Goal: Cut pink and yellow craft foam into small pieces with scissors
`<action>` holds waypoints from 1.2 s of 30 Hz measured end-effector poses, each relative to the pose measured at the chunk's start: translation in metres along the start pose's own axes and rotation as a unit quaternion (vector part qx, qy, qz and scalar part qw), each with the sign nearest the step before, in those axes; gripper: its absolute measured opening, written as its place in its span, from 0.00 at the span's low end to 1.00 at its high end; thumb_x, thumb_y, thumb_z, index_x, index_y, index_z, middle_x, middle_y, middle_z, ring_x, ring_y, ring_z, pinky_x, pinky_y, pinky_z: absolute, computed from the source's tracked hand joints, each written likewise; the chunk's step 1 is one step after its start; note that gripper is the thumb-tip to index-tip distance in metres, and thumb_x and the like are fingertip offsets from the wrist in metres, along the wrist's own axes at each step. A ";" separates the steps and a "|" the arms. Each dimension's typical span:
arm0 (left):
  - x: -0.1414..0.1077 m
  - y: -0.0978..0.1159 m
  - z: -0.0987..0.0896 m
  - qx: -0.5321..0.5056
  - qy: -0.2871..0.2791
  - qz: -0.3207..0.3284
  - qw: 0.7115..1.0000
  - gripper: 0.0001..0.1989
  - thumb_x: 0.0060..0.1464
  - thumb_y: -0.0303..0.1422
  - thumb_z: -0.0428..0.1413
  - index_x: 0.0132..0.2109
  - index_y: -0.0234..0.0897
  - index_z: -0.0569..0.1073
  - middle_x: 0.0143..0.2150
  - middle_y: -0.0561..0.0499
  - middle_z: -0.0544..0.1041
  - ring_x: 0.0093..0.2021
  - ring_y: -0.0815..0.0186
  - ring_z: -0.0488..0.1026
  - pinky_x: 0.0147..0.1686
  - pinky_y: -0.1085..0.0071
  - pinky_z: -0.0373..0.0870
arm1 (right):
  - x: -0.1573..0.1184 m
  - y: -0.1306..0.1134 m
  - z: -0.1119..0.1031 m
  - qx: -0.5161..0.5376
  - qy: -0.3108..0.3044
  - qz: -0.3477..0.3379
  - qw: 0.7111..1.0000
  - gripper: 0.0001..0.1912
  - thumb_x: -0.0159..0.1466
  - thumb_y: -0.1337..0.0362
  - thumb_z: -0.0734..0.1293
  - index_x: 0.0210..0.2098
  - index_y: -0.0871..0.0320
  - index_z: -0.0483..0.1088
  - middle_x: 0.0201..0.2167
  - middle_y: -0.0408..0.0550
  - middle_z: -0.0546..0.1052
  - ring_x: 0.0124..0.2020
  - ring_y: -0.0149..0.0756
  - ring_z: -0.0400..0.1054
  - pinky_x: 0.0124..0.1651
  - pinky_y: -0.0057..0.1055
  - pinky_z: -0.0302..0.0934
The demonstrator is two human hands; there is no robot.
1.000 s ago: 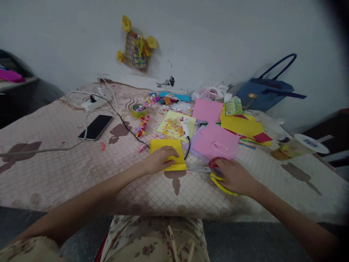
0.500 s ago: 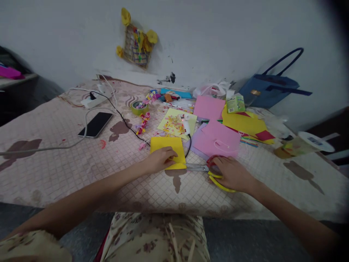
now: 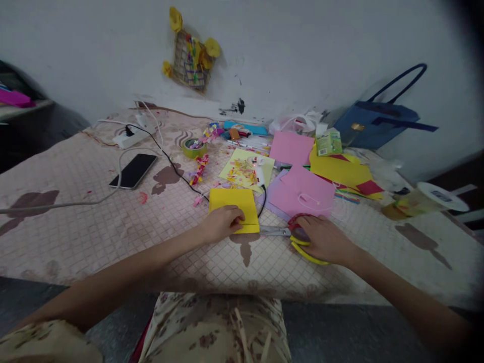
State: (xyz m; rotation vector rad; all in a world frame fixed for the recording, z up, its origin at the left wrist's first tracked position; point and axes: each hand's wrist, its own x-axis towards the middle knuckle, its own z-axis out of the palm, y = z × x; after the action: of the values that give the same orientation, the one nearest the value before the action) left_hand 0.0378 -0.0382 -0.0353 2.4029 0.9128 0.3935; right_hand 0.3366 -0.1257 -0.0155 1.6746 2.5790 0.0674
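Near the table's front edge lies a yellow paper (image 3: 235,199) with a crease or cut line along its lower edge. My left hand (image 3: 223,223) rests on its lower left part, fingers curled together and pressing on it. To the right, my right hand (image 3: 321,237) is closed round the red and yellow handles of the scissors (image 3: 274,231). The metal blades point left, with their tips at the paper's lower right corner. Behind the yellow paper are a white glue gun (image 3: 259,174) and a pale yellow sheet (image 3: 234,164) covered with small paper scraps.
Pink sheets (image 3: 306,189) lie right of centre, with yellow sheets (image 3: 340,169) behind. A phone (image 3: 134,171), a power strip (image 3: 132,137) and cables are at the left. A tape roll (image 3: 194,148), a blue bag (image 3: 374,123) and a plastic tub (image 3: 419,201) stand farther out.
The view has shifted slightly. Both hands, the yellow paper and the scissors keep nearly the same places.
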 end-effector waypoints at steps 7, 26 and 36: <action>0.001 0.001 -0.001 -0.004 0.002 -0.002 1.000 0.08 0.52 0.27 0.54 0.40 0.35 0.74 0.33 0.50 0.76 0.30 0.67 0.71 0.31 0.73 0.64 | 0.001 0.001 -0.002 0.017 -0.006 -0.013 1.000 0.16 0.57 0.52 0.65 0.39 0.57 0.67 0.36 0.52 0.76 0.36 0.45 0.71 0.39 0.38 0.58; 0.011 0.040 0.000 -0.157 -0.015 -0.057 0.986 0.18 0.58 0.41 0.48 0.29 0.32 0.73 0.21 0.54 0.68 0.23 0.71 0.63 0.22 0.75 0.55 | -0.007 0.007 -0.010 -0.089 0.091 -0.005 0.992 0.20 0.56 0.54 0.65 0.42 0.62 0.67 0.40 0.59 0.74 0.42 0.52 0.66 0.42 0.41 0.52; -0.002 0.043 0.000 -0.161 0.081 -0.085 0.980 0.11 0.53 0.35 0.52 0.28 0.33 0.71 0.22 0.55 0.68 0.22 0.72 0.61 0.23 0.77 0.54 | -0.008 0.001 -0.006 -0.120 0.112 0.020 0.986 0.22 0.58 0.51 0.64 0.42 0.63 0.67 0.40 0.59 0.73 0.42 0.51 0.65 0.43 0.41 0.51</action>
State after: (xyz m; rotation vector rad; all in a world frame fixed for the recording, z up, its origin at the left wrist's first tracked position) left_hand 0.0586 -0.0667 -0.0104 2.0040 1.0300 0.6264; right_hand 0.3403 -0.1328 -0.0093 1.7157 2.5588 0.5769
